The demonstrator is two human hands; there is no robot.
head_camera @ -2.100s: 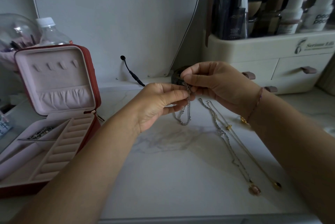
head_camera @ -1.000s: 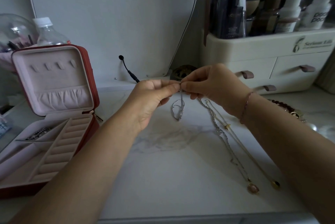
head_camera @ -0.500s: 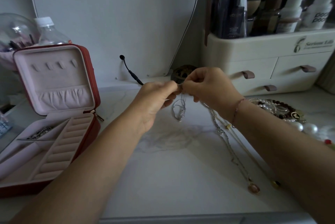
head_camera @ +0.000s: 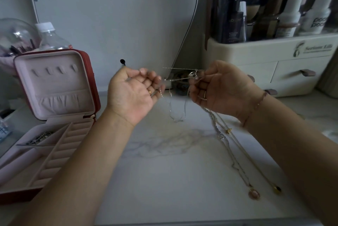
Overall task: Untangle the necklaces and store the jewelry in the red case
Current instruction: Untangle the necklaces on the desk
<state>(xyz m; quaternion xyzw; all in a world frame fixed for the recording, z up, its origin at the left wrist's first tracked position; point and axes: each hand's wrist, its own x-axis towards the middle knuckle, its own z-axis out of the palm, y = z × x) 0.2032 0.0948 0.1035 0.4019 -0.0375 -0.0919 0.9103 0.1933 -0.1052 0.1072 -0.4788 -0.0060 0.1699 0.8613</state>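
Note:
A thin silver chain (head_camera: pixel 177 114) is stretched between my two hands above the marble top, its loop hanging down between them. My left hand (head_camera: pixel 134 94), palm up, pinches one end with its fingertips. My right hand (head_camera: pixel 217 88) pinches the other end beside a small ring on the chain. Two long necklaces (head_camera: pixel 236 154) lie on the top under my right forearm, one ending in a pink pendant (head_camera: pixel 254 193), the other in a gold one (head_camera: pixel 277 189). The red case (head_camera: pixel 54 116) stands open at the left, with a dark chain (head_camera: pixel 39 137) in a back compartment.
A cream drawer organiser (head_camera: pixel 270 64) with cosmetic bottles stands at the back right. A plastic water bottle (head_camera: pixel 50 37) and a clear dome are behind the case. A mirror's edge and a black cable run along the back wall.
My hands have moved apart and turned palms up, so the silver chain is now pulled taut between them. Before, both hands were pinched close together over it.

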